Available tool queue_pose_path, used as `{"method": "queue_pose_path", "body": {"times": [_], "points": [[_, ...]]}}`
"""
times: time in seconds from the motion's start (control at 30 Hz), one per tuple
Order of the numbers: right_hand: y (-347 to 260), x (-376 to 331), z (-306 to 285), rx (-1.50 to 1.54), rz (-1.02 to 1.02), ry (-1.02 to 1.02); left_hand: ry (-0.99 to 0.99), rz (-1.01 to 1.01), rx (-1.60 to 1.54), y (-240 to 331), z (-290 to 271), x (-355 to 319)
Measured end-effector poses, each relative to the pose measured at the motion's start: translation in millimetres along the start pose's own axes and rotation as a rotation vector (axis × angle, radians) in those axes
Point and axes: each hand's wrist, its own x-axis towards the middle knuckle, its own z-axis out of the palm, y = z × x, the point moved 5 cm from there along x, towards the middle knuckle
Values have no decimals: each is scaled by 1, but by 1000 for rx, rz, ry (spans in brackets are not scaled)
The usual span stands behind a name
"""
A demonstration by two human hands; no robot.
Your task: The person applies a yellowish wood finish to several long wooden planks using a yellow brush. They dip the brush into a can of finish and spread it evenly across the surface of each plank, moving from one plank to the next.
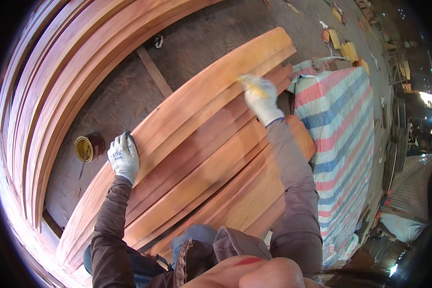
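Reddish-brown wood fills most of the head view: we are bent over a stack of long planks (pixel 197 158) that runs from the near left up to the far right, the boards lying side by side and overlapping, their edges bowed by the lens. Our left hand (pixel 124 156), in a white work glove, rests on the left edge of the top plank, palm down, fingers pressed together and curled over the board's rim; a dark sliver shows at the fingertips, but we cannot tell what it is. Our right hand (pixel 259 98), gloved the same way, reaches to the far end of that plank and is closed around a small brush (pixel 248 82) with pale yellowish bristles, the bristles touching the wood. The board there looks lighter and more orange than those beside it.

On the concrete floor (pixel 125 91), just left of our left hand and apart from the stack, stands an open round tin (pixel 86 148) with a yellow inside and a thin stick leaning in it. Farther left, more planks (pixel 38 105) lie in a curved row. Right of the stack, a striped tarpaulin (pixel 343 134) in red, blue and white covers a bulky heap, touching the stack's right side. Small yellowish blocks (pixel 349 48) lie scattered at the far right.
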Motion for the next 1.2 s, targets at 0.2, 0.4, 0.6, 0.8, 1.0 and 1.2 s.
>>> {"method": "queue_pose_path", "body": {"times": [0.2, 0.4, 0.6, 0.8, 1.0, 1.2], "points": [[178, 63, 5, -430, 627, -155, 20, 27, -44, 10, -2, 2], [165, 74, 32, -305, 599, -284, 9, 24, -12, 4, -2, 0], [80, 78, 30, -311, 413, -358, 26, 16, 4, 2, -1, -4], [-4, 49, 34, -190, 309, -360, 66, 24, 22, -1, 4, -5], [-156, -2, -1, 80, 173, -444, 96, 42, -72, -13, 3, -6], [-149, -58, 1, 687, 49, -220, 166, -7, -81, -44, -7, -37]]}}
